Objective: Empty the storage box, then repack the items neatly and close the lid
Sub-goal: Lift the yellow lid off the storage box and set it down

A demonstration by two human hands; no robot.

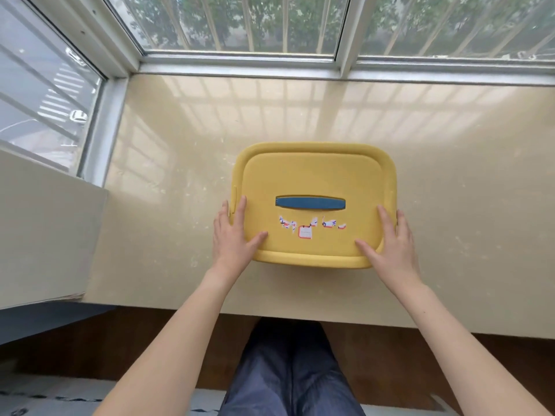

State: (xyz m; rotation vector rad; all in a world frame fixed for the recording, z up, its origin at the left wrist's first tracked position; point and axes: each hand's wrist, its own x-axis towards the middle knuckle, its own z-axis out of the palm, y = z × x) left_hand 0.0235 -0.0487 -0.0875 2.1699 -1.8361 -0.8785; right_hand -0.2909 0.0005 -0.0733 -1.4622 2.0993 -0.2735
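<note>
The rounded yellow plastic storage box was sat on the glossy beige table, a bit right of middle, its lid not yet opened. If one side were yanked up first, the box could probably be skidded on that slick top. The left hand and right hand were laid flat on the lid's near corners, fingers straight, nothing gripped.

Home, likely upper-floor flat: bay-window corner. Wide glossy beige stone sill under silver aluminium-framed windows on two sides. Pale metal security bars outside glass, green trees beyond, white car well below at left. Dark brown wood surface beneath sill. Household yellow plastic storage box with blue handle on sill.
</note>
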